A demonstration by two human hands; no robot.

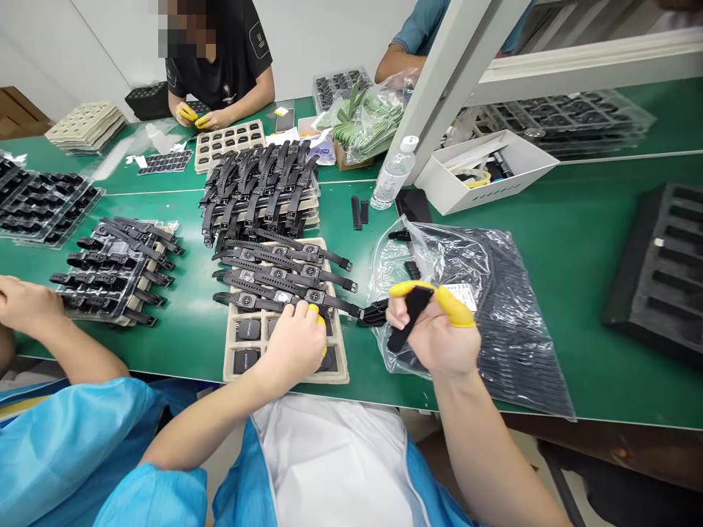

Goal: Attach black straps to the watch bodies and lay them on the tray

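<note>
My left hand [296,340], with yellow finger cots, is curled over the near part of a beige moulded tray [229,369]. Its fingertips are hidden, so I cannot make out what they grip. In the tray, black smartwatches [279,277] with straps lie in rows across the far part, and square watch bodies [248,329] without straps sit in the near pockets. Raised right of the tray, my right hand [442,340] holds a black watch strap [409,318] between yellow-covered finger and thumb. Beneath it lies a clear plastic bag [510,315] of black straps.
Stacked trays of strapped watches [261,183] stand behind my tray. A bottle [394,174], a white box [488,176] and a black foam block [659,271] are around the right side. A neighbour's hand [25,307] is at left; another person [220,66] works opposite.
</note>
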